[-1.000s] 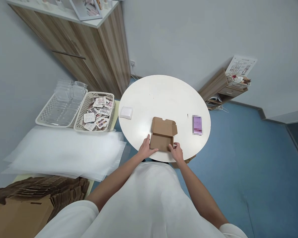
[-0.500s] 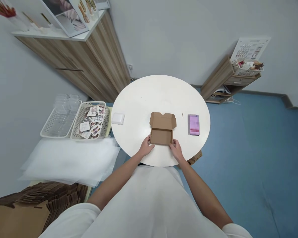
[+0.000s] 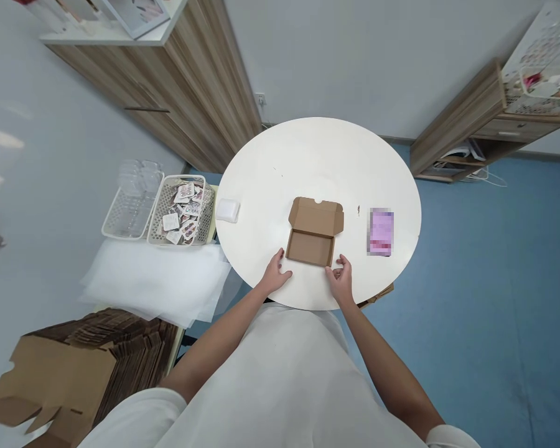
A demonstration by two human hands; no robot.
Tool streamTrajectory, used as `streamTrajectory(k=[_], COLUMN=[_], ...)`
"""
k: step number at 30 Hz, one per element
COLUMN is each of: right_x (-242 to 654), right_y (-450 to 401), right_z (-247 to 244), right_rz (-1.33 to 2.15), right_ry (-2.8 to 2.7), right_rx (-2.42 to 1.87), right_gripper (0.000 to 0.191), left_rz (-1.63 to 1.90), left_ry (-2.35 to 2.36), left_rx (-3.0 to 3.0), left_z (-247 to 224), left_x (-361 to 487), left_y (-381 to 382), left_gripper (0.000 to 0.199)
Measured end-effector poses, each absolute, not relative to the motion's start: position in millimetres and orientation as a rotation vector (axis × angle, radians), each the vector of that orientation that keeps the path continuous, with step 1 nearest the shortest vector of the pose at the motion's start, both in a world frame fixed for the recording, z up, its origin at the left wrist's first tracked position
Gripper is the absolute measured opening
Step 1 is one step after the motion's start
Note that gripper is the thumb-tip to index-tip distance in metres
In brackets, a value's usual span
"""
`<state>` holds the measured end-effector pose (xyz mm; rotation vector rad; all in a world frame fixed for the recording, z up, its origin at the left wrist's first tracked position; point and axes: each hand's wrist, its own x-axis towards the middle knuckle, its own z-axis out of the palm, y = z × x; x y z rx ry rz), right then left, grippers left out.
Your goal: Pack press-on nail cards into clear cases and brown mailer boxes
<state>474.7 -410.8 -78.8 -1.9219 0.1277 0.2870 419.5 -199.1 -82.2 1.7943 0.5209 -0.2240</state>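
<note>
An open cardboard box (image 3: pixel 310 248) lies on the white oval table (image 3: pixel 317 155), its lid flap raised on the far side. The inside of the box shows bare brown cardboard. My left hand (image 3: pixel 275 274) is just off the box's near left corner, thumb and fingers apart, holding nothing. At the near right corner, my right hand (image 3: pixel 341 279) has its thumb by the box and its fingers bent but apart. Whether that thumb touches the cardboard I cannot tell. To the right lies a purple item, blurred out (image 3: pixel 381 232). A small white packet (image 3: pixel 228 210) sits at the table's left edge.
Left of the table are a basket of printed cards (image 3: pixel 182 211), a basket with clear plastic containers (image 3: pixel 133 205), translucent sheets (image 3: pixel 154 277) and a stack of flat cardboard boxes (image 3: pixel 74 367). A wooden cabinet (image 3: pixel 191 93) and a shelf unit (image 3: pixel 476 130) stand behind.
Both hands have loosened from the box's sides, and the right hand has opened away from it. The box sits slightly turned. The whole view has shifted with my head.
</note>
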Motion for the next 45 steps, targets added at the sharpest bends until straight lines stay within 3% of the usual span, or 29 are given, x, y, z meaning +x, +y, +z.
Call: streamTrajectory(k=[5,10,17,25,35,41,45], right_x=[482,497,522,537,535,517,507], right_y=[-382,-302,-169,-86,-103,-145,-180], right_z=[-52,-32,-44,-70,-81,-81,-61], right_rz=[0.099,0.431,1.005,0.934,0.760,0.680,0.620], right_ry=[-0.060,-0.300,0.150,0.385,0.290,0.258,0.161], right_rx=[-1.968,-1.941,-1.609,-1.488,-1.622,-1.686,-1.717], right_gripper=[0.053,0.034,0.042,0.039,0.031,0.031,0.032], left_rz=[-0.083,0.211,0.218,0.112,0.100,0.043,0.062], left_ry=[0.610,0.903,1.029,0.879,0.853,0.893,0.854], left_rx=[1.920,1.991,2.016,2.060,1.827,1.381,1.366], left_z=[-72,-69,-79,-89,-94,-89,-74], left_x=[414,429,474,498,475,453,445], left_y=[-165,-88,14,40,15,-20,-48], left_gripper=[0.067,0.053,0.057,0.047,0.047,0.032,0.031])
